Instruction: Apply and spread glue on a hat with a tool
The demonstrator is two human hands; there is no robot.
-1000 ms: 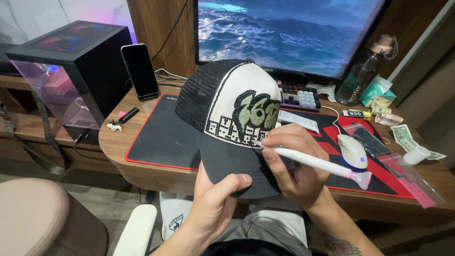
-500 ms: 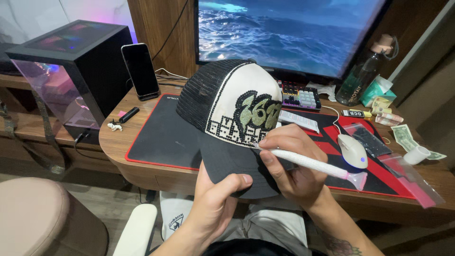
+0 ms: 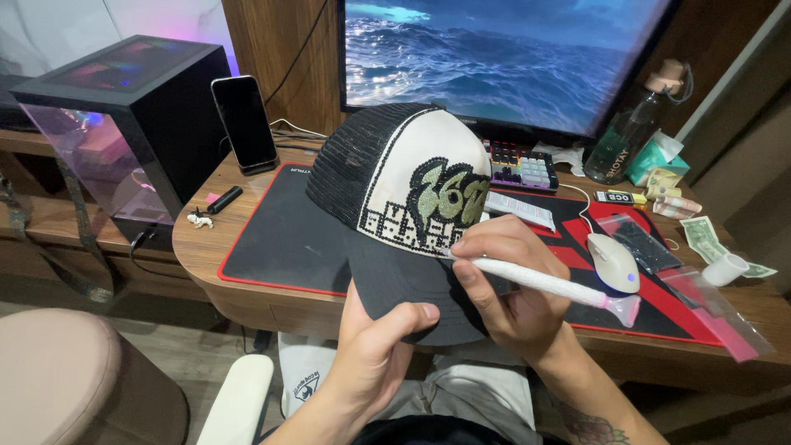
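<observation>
Hardly anything has shifted over the last second: the trucker cap (image 3: 404, 206) sits at the same tilt above the desk edge, and the white applicator pen (image 3: 540, 280) has only crept a touch along the lower edge of the front panel.

To do this step well, I judge the pen tip should meet the panel squarely at the row of small studs, with light pressure, while the brim is kept from rocking; a slip could smear or knock the neighbouring studs in the beaded design.

His left hand (image 3: 375, 346) is curled closed on the dark brim from below, thumb pressed flat on top, so the cap is held up over the lap and in front of the red-edged desk mat (image 3: 280, 239). His right hand (image 3: 507, 288) is closed around the pen in a writing grip, index finger and thumb pinching near the tip, the pink end pointing away toward the white mouse (image 3: 614, 262). Its tip touches the cap just beneath the glittery green lettering. Behind the cap stand a monitor (image 3: 503, 58) and a small keyboard (image 3: 521, 167).
</observation>
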